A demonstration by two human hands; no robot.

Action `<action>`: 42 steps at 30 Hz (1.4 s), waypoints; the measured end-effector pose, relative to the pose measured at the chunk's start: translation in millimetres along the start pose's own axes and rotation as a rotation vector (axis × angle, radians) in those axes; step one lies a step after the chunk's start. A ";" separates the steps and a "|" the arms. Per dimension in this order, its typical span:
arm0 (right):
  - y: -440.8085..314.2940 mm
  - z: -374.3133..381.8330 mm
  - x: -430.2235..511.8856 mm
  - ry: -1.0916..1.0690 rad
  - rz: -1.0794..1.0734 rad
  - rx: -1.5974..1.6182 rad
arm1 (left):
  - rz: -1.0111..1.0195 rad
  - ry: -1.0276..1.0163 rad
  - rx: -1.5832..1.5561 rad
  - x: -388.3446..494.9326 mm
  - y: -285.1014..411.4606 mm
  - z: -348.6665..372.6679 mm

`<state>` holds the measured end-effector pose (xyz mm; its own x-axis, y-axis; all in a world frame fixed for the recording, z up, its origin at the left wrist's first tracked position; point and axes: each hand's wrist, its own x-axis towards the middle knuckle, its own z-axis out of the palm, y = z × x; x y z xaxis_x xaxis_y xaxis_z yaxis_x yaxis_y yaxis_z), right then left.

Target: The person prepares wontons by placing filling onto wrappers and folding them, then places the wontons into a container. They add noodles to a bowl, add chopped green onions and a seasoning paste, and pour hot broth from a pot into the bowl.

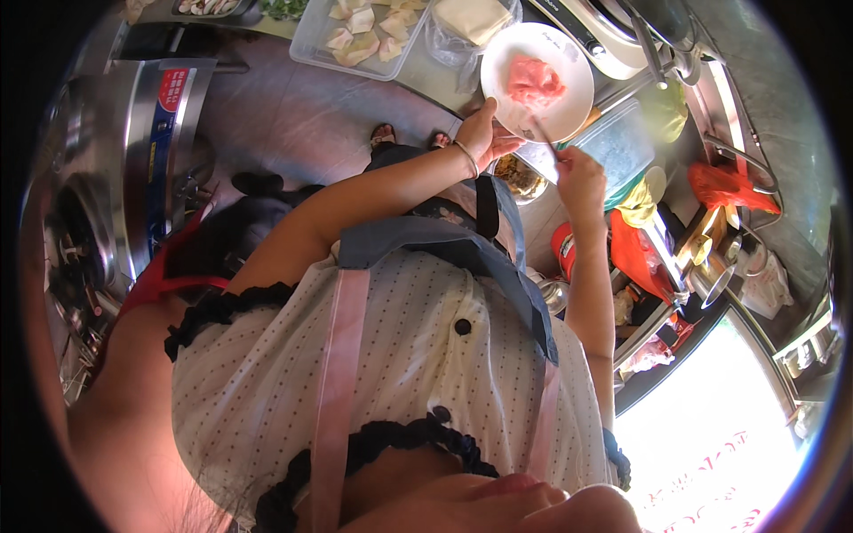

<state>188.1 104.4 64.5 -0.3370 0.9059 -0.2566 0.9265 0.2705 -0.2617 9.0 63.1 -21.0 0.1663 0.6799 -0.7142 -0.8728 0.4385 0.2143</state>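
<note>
A white plate (576, 83) near the counter's edge holds a mound of pink minced meat (533, 81). My left hand (483, 136) is at the plate's near left rim, thumb up against it and fingers spread below. I cannot tell whether it grips the plate or has something in the palm. In my right hand (580, 176) is a thin stick-like utensil (544, 138), its tip over the plate just short of the meat. Left of the plate, pale square dough wrappers (472, 18) are stacked in a clear plastic bag (448, 46). Folded dough pieces (360, 50) lie in a translucent plastic container (393, 70).
Right of the plate are a cooking appliance (610, 50) and a translucent bluish bin (616, 143). Below the counter, a round container (523, 181) holds yellow-brown contents. Shelves with utensils and a red plastic bag (726, 186) line the right. Steel equipment (136, 133) stands left.
</note>
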 end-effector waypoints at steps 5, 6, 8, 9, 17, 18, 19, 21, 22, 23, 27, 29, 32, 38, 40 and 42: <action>2.8 1.3 2.0 0.031 0.130 -0.022 | 0.023 -0.035 -0.024 0.4 -2.8 -0.1; 3.3 0.2 0.9 -0.057 -0.045 0.059 | 0.026 -0.047 -0.026 0.6 -2.9 -0.3; 2.2 0.0 -0.2 0.011 -0.067 0.097 | 0.015 -0.057 -0.028 0.4 -3.0 -0.4; 1.7 -0.4 0.0 -0.011 -0.070 0.108 | 0.013 -0.063 -0.026 0.5 -2.6 -0.3; 0.3 3.1 -0.6 -0.085 -0.145 0.152 | 0.026 -0.029 -0.044 1.1 -4.8 0.3; -0.6 4.4 -0.7 -0.018 -0.074 0.111 | 0.020 -0.014 -0.043 1.9 -5.0 0.5; -1.5 4.9 -1.3 0.025 -0.071 0.116 | 0.024 -0.029 -0.053 2.6 -5.0 0.6; -3.9 5.4 -2.8 0.114 0.101 -0.100 | 0.018 -0.036 -0.073 3.5 -5.5 0.5; -6.8 7.5 -4.4 0.021 0.066 -0.023 | 0.019 -0.037 -0.078 3.6 -5.8 0.2; -8.6 7.5 -5.4 0.021 0.132 -0.004 | 0.023 -0.037 -0.080 3.5 -6.1 -0.1; -17.8 12.2 -4.9 -0.007 -0.060 0.133 | -0.003 -0.037 -0.042 2.1 -6.0 -1.4; -18.5 12.7 -2.9 0.008 -0.042 0.199 | -0.020 -0.045 -0.047 2.1 -5.6 -0.9; -18.1 17.9 -2.1 0.055 0.046 0.088 | -0.006 -0.034 -0.064 2.4 -7.1 0.9; -13.1 24.2 -2.9 0.092 -0.029 0.198 | -0.025 -0.041 -0.055 2.3 -6.1 1.4; -13.5 25.4 -3.8 0.197 0.102 0.173 | -0.050 -0.049 -0.052 2.0 -5.2 1.7; -15.5 27.3 -4.8 0.099 0.012 0.184 | -0.040 -0.054 -0.046 1.7 -5.4 2.2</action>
<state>170.8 87.0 44.4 -0.2993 0.9388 -0.1706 0.8812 0.2034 -0.4267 15.0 63.2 -21.9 0.2251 0.6935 -0.6844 -0.8851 0.4393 0.1540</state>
